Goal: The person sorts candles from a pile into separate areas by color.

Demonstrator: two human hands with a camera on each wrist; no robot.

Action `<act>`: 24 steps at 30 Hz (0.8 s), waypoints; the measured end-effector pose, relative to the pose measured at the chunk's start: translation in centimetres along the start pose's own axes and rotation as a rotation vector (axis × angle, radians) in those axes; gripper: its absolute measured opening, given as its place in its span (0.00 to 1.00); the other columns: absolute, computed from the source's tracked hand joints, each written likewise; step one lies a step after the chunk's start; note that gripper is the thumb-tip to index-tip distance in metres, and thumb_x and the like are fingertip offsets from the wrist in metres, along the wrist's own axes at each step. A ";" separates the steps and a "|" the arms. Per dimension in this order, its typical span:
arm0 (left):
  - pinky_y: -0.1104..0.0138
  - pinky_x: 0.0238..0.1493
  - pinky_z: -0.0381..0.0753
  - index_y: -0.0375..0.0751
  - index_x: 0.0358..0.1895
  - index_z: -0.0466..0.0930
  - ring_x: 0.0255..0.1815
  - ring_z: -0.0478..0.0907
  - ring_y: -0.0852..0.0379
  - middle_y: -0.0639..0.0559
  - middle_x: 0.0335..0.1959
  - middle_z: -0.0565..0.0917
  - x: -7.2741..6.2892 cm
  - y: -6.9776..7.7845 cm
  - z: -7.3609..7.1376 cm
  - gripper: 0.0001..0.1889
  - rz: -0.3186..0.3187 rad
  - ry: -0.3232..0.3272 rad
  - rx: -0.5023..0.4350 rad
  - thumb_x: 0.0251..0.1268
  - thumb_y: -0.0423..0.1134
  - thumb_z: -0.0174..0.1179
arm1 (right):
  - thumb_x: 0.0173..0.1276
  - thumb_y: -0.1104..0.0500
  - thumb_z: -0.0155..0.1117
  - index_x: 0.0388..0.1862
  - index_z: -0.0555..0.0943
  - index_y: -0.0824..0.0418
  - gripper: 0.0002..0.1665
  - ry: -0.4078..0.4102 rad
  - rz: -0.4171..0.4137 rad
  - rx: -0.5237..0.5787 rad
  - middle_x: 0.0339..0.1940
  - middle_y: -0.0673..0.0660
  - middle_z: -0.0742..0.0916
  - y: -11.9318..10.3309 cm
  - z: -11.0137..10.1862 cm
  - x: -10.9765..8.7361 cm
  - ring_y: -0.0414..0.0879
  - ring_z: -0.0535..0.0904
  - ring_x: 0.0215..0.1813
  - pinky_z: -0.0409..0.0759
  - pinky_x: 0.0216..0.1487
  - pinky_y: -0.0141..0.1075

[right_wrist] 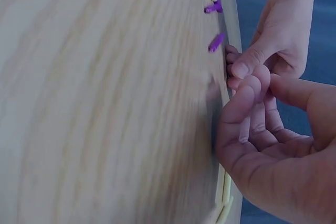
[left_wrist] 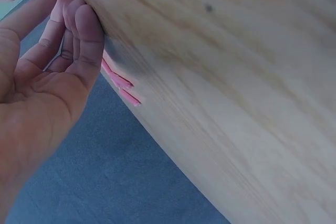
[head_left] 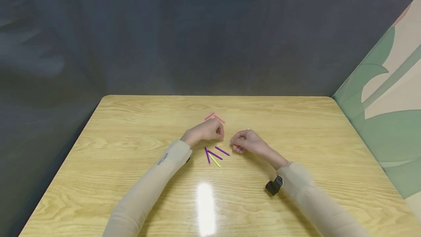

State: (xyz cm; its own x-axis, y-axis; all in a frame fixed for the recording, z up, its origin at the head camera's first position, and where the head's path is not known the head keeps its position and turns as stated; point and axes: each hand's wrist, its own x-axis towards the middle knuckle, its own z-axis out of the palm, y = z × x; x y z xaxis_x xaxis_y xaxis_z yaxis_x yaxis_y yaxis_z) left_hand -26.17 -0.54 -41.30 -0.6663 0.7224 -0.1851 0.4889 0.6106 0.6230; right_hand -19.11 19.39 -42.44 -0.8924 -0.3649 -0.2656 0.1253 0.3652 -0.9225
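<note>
My left hand [head_left: 205,130] hovers over the table with curled fingers, thumb tip near the index finger. Whether it pinches something is hidden. Facing it across a small gap, my right hand [head_left: 250,142] brings thumb and index tips together. Among its fingers a slim pale stick [right_wrist: 244,129] shows, mostly covered. Just beyond the left hand lie two pink sticks [head_left: 219,119], meeting at an angle. Nearer me are several purple sticks [head_left: 222,151] and a yellow stick [head_left: 215,160], some overlapping. More yellow sticks [right_wrist: 227,187] lie beyond the right hand, largely hidden in the head view.
The wooden table [head_left: 131,127] reaches a dark curtain [head_left: 210,36] at its far edge. A patterned green and cream panel [head_left: 388,101] borders the right side. A black wrist camera [head_left: 274,185] sits at the right cuff.
</note>
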 end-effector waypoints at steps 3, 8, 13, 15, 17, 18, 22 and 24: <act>0.73 0.35 0.75 0.35 0.34 0.84 0.27 0.74 0.63 0.54 0.28 0.83 -0.3 -0.2 0.0 0.02 -0.012 -0.007 -0.009 0.61 0.30 0.64 | 0.72 0.65 0.56 0.41 0.78 0.77 0.12 -0.017 -0.001 -0.004 0.27 0.60 0.84 -0.1 0.5 0.0 0.45 0.80 0.29 0.82 0.34 0.36; 0.73 0.37 0.76 0.34 0.34 0.83 0.30 0.77 0.61 0.54 0.29 0.83 -0.9 -0.5 -0.2 0.03 -0.017 -0.012 -0.014 0.62 0.31 0.64 | 0.72 0.66 0.55 0.40 0.79 0.76 0.11 -0.044 -0.011 -0.025 0.26 0.60 0.84 -0.4 1.5 -0.1 0.44 0.80 0.28 0.82 0.33 0.35; 0.72 0.38 0.76 0.35 0.34 0.83 0.32 0.77 0.61 0.53 0.29 0.83 -1.4 -0.6 -0.4 0.02 -0.015 0.000 -0.001 0.61 0.31 0.65 | 0.71 0.65 0.58 0.39 0.79 0.75 0.10 -0.051 -0.014 -0.046 0.26 0.59 0.85 -0.6 2.2 -0.3 0.43 0.79 0.28 0.81 0.31 0.33; 0.72 0.38 0.76 0.35 0.34 0.83 0.32 0.77 0.60 0.53 0.29 0.83 -1.6 -0.7 -0.5 0.02 -0.016 0.003 -0.003 0.61 0.31 0.64 | 0.71 0.65 0.58 0.39 0.79 0.75 0.10 -0.043 -0.016 -0.045 0.25 0.59 0.85 -0.5 2.4 -0.4 0.43 0.79 0.28 0.81 0.31 0.33; 0.71 0.39 0.76 0.35 0.34 0.83 0.32 0.77 0.60 0.53 0.29 0.83 -1.7 -0.7 -0.6 0.02 -0.024 0.002 -0.011 0.61 0.31 0.64 | 0.71 0.66 0.58 0.39 0.79 0.75 0.10 -0.035 -0.013 -0.045 0.25 0.59 0.84 -0.5 2.4 -0.4 0.43 0.79 0.28 0.81 0.30 0.32; 0.71 0.39 0.77 0.34 0.34 0.83 0.32 0.78 0.60 0.53 0.29 0.83 -1.8 -0.8 -0.6 0.02 -0.025 0.003 -0.014 0.61 0.31 0.64 | 0.71 0.66 0.58 0.39 0.79 0.75 0.09 -0.032 -0.010 -0.043 0.25 0.59 0.84 -0.6 2.5 -0.4 0.43 0.79 0.28 0.81 0.30 0.33; 0.71 0.39 0.76 0.36 0.35 0.84 0.32 0.78 0.60 0.54 0.30 0.83 -2.1 -1.1 -0.6 0.02 -0.033 0.009 -0.012 0.61 0.30 0.64 | 0.71 0.67 0.57 0.39 0.79 0.75 0.09 -0.031 -0.007 -0.046 0.25 0.58 0.85 -0.7 2.6 -0.5 0.43 0.80 0.28 0.81 0.31 0.33; 0.71 0.40 0.76 0.36 0.35 0.84 0.32 0.78 0.60 0.54 0.30 0.83 -2.4 -1.3 -0.6 0.02 -0.028 0.016 -0.005 0.61 0.30 0.64 | 0.70 0.68 0.57 0.39 0.79 0.75 0.08 -0.029 -0.006 -0.053 0.25 0.58 0.85 -0.7 2.7 -0.5 0.44 0.80 0.28 0.81 0.31 0.34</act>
State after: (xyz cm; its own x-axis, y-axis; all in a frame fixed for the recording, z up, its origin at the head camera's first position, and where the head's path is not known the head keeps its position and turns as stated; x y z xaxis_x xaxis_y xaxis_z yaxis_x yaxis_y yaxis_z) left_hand -25.53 -3.24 -41.23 -0.6885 0.6996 -0.1909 0.4666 0.6289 0.6219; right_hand -17.60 17.01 -42.37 -0.8800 -0.3917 -0.2685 0.0960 0.4071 -0.9083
